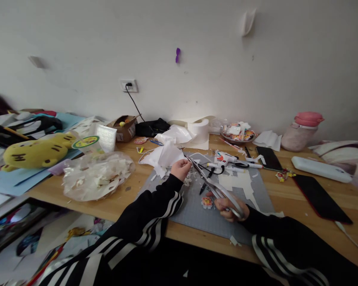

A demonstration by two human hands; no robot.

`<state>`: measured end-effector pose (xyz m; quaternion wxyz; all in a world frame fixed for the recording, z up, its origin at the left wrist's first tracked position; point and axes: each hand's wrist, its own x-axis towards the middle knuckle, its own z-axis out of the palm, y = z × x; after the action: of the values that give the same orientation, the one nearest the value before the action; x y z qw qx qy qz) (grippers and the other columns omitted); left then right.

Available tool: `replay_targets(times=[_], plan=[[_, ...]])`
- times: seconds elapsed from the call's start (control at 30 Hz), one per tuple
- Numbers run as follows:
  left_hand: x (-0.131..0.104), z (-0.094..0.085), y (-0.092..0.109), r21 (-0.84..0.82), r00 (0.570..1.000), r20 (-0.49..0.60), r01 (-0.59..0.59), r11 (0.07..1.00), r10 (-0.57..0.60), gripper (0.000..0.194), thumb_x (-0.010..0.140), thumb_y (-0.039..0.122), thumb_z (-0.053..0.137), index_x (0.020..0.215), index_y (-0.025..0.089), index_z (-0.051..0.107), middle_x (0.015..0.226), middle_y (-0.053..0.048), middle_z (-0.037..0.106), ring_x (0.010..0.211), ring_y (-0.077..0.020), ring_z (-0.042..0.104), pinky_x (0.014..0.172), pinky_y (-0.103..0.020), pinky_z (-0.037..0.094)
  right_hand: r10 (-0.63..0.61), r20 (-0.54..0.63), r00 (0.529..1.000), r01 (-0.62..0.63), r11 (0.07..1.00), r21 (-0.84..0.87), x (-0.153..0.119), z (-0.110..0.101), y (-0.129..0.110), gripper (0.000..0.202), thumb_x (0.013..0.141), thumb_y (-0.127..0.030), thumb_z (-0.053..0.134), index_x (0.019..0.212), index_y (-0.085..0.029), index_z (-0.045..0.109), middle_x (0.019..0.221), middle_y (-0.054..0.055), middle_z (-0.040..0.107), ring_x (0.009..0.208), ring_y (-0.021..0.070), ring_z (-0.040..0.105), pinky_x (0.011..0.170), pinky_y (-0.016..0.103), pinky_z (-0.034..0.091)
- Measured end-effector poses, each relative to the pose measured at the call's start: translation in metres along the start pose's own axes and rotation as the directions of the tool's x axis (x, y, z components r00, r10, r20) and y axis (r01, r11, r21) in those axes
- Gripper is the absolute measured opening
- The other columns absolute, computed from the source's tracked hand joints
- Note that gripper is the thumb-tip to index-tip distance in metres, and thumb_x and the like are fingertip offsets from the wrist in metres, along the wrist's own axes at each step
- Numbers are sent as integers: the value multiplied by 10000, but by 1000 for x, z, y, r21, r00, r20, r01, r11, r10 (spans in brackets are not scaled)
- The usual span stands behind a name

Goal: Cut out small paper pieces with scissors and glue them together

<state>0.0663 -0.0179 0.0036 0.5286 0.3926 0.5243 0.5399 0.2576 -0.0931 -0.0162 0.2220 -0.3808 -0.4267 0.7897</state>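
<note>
My left hand [181,169] is closed, its fingers pinched beside the tips of the scissors; whatever it pinches is too small to make out. My right hand [231,206] is wrapped round the grey handles of the scissors [217,190], whose blades point up and left toward my left hand. Below both hands lies a grey cutting mat [193,216] with paper scraps. A small orange and pink cutout [207,203] rests on the mat by my right hand. White cut paper [235,183] and a black pen [202,188] lie on the mat too.
A glue gun [226,157] and markers lie behind the mat. At left are a clear plastic bag [97,176] and a yellow plush toy [35,153]. At right are a phone [269,158], a white case [320,169], a black tablet [322,198] and a pink-lidded bottle [301,133].
</note>
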Motion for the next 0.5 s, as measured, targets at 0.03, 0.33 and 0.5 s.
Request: replay_targets(times=[0.03,0.33,0.5], plan=[[-1,0,1,1,1000,-10,12,1000,-12,235,592,196,675,501,160,461,306,95,346,306,-22,272,356,-152,174,-2,-1,1000,2,1000,-7,-1,1,0,567,518,-481,759,945,-209,504,453,-144,356,279,-21,169,268,115,113],[0,0,0,10,1000,-7,-9,1000,9,256,559,251,702,496,156,473,312,93,351,312,-20,275,351,-148,170,-28,-56,998,28,1000,3,-2,7,-3,589,463,-516,787,895,-207,532,442,-133,390,273,-23,188,257,116,129],[3,-2,-4,12,1000,-3,-14,1000,14,266,556,266,704,487,160,470,297,91,349,301,-23,279,339,-147,174,-27,-94,995,27,1000,-9,-2,8,-1,560,489,-468,787,910,-203,530,443,-138,374,272,-21,206,254,113,145]])
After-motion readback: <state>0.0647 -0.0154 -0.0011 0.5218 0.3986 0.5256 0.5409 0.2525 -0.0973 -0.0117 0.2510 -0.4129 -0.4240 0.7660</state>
